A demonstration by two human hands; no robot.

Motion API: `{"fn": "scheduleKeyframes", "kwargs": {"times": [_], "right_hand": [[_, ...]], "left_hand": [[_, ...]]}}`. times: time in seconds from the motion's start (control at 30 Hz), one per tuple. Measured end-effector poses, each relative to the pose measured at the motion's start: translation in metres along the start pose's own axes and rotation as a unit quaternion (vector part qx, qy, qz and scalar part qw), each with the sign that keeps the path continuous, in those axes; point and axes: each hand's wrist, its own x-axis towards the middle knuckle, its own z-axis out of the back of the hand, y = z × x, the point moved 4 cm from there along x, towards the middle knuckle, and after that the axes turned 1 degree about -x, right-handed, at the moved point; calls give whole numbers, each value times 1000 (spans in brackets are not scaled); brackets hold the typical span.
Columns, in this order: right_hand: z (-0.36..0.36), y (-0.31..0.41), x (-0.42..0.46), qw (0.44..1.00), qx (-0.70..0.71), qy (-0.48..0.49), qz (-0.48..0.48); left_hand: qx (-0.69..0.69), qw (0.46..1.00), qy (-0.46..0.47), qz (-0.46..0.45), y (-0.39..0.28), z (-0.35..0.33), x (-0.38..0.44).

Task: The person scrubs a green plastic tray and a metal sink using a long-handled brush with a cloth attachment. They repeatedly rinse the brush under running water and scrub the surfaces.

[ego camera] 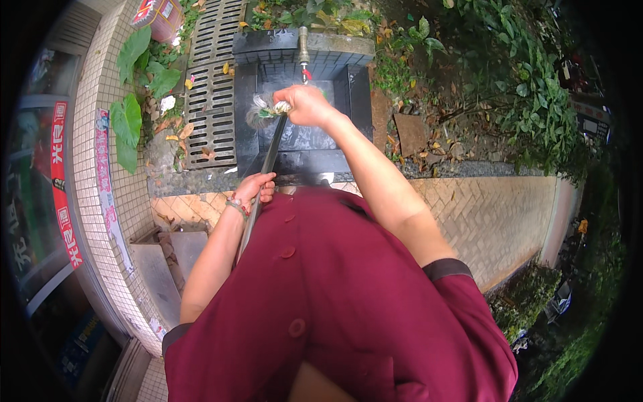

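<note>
A string mop lies slantwise before me, its dark, shiny handle (274, 145) running from beside my body up to the basin. My left hand (255, 190), with beaded bracelets at the wrist, is wrapped around the handle. At the far end my right hand (305, 105) grips the bunched pale strands of the mop head (259, 111), which shows bits of green. Some loose strands hang out to the left of that hand. Below is a dark tiled basin (360, 98) with a wet floor. A metal tap (303, 47) with a red lever (307, 75) points down just beyond my right hand.
Left of the basin runs a slotted drain grate (211, 110). Broad-leaved plants (125, 120) grow by a tiled wall (93, 166). Shrubs (532, 85) and fallen leaves lie to the right, beside brick paving (482, 216). Metal-grey panels (155, 261) stand near my left arm.
</note>
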Motion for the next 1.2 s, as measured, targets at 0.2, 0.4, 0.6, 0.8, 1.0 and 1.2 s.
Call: {"fn": "scheduleKeyframes", "kwargs": {"times": [0.2,0.4,0.6,0.8,1.0,1.2], "right_hand": [[-21,6,-14,1000,10,14,-12],[-50,26,-53,1000,12,-22,-2],[-91,50,-93,1000,6,24,19],[-103,44,-103,998,31,42,20],[-89,41,-97,998,33,49,28],[-73,36,-84,998,48,35,38]], "left_hand": [[-35,999,29,20,4,16,5],[-15,998,28,48,12,29,5],[-24,997,16,73,26,34,3],[-43,995,18,85,32,33,6],[-29,997,4,78,30,20,5],[-1,999,4,53,23,2,0]]}}
